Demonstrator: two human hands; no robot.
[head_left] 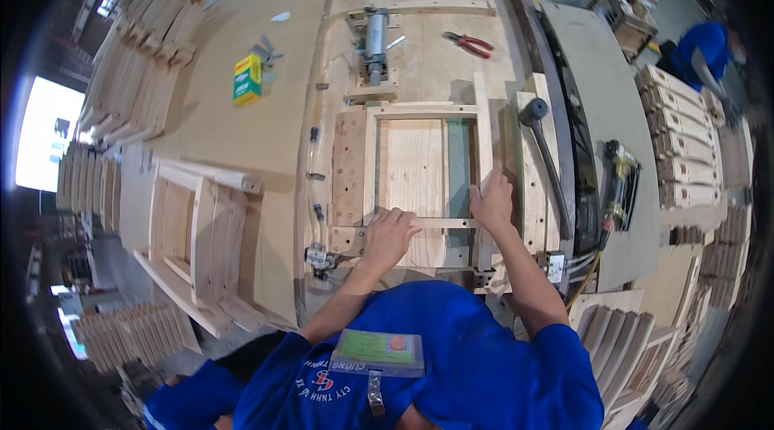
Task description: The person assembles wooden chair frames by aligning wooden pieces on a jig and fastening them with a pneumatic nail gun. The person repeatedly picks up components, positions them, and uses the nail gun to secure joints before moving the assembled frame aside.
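Note:
A rectangular frame of pale wood (426,109) lies on the workbench before me, set against a drilled wooden block (349,164) on its left. My left hand (390,237) is closed over the left part of the near crosspiece (446,223), its fingertips on the top face. At the frame's near right corner, my right hand (493,201) grips the long right-hand rail (484,132), where the crosspiece meets it. Part of that corner is hidden under the fingers.
Beyond the frame are a pneumatic cylinder (376,39) and red-handled pliers (469,45). To the right lie a hammer (548,156) and a nail gun (619,184). A yellow-green box (247,80) and an assembled wooden frame (205,236) sit left. A person (700,55) works far right.

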